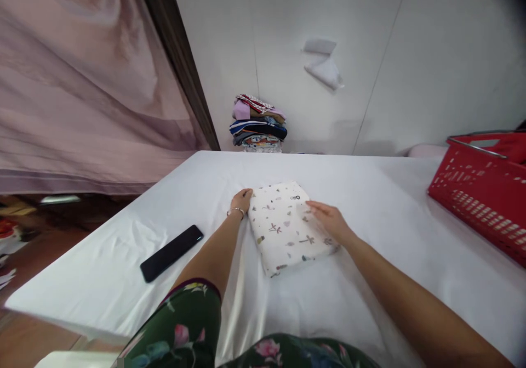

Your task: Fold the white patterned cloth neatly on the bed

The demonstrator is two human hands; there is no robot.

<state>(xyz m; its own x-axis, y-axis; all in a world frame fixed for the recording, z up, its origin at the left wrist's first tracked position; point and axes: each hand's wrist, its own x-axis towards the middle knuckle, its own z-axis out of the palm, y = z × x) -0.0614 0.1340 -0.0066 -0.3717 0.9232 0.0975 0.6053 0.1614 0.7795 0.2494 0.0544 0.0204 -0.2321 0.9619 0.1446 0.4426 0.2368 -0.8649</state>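
A folded white cloth printed with small palm trees, hearts and other figures lies on the white-covered table in front of me. My left hand, with a thin bracelet at the wrist, has its fingers curled at the cloth's far left corner. Along the right side, my right hand rests with its fingers stretched out, their tips on the cloth's upper surface. The underside of the right hand is hidden.
A black phone lies left of my left forearm. A red perforated basket stands at the right. Beyond the far edge is a stack of folded clothes by the wall. A pink curtain hangs at the left.
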